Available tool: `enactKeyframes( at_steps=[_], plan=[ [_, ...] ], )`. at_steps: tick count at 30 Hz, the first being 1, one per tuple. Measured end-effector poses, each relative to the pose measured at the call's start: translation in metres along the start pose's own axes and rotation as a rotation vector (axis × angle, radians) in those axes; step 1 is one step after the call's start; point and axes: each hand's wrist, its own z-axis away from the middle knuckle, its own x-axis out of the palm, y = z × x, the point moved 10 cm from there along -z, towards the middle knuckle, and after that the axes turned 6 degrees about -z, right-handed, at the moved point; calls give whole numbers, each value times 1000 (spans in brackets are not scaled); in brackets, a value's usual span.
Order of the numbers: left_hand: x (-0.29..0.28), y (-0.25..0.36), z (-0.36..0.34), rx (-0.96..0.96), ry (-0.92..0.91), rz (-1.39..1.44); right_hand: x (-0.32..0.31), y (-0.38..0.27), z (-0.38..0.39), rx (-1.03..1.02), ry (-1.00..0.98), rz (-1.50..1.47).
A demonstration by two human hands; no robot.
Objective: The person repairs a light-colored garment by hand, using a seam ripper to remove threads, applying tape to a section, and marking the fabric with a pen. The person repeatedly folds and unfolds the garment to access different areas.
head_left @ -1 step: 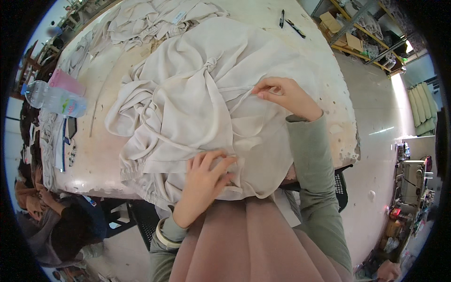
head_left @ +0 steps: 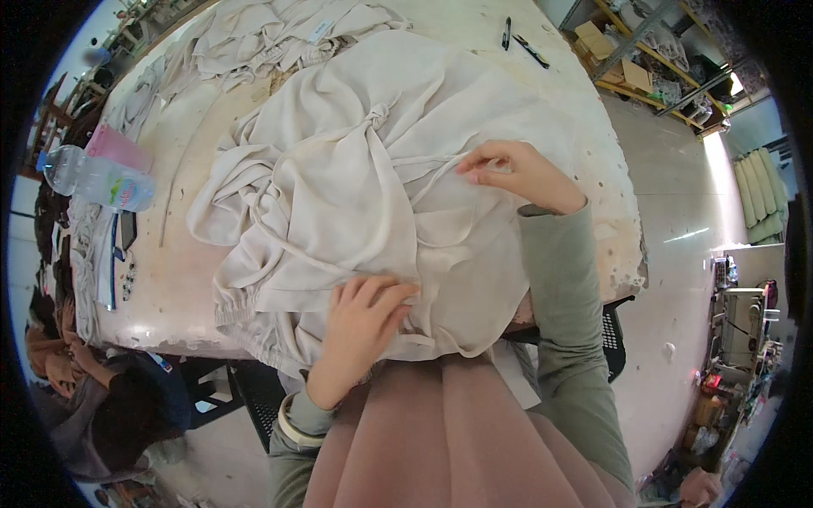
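A loose cream garment [head_left: 322, 144] is spread in folds across the table, with a knot [head_left: 376, 115] in its upper part and a gathered waistband [head_left: 237, 309] at the lower left. My left hand [head_left: 356, 330] rests on the lower part of the garment, fingers apart and curved over the cloth. My right hand [head_left: 517, 178] is at the right side with thumb and index finger pinched at a narrow cream strip [head_left: 436, 182]. Exactly how much cloth lies between those fingertips is hard to see.
The pale worn table [head_left: 618, 245] also holds more cream garments [head_left: 254, 34], two pens [head_left: 529, 51], a plastic bottle [head_left: 102, 178] and a pink container [head_left: 127, 148]. A co-worker [head_left: 118, 406] handles brown cloth at the left. Metal shelving [head_left: 644, 59] stands at the back right.
My left hand has shifted slightly left. My right hand has moved very slightly right, its fingertips still at the strip. The garment looks nearly the same.
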Motion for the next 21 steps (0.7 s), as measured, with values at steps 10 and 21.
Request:
enactKeyframes(
  at_steps=[10, 21],
  plan=[
    [-89, -101, 49, -451, 328, 280, 4, 21, -3, -13, -191, 27],
    [-81, -78, 45, -538, 406, 214, -44, 0, -7, -51, 265, -139]
  ],
)
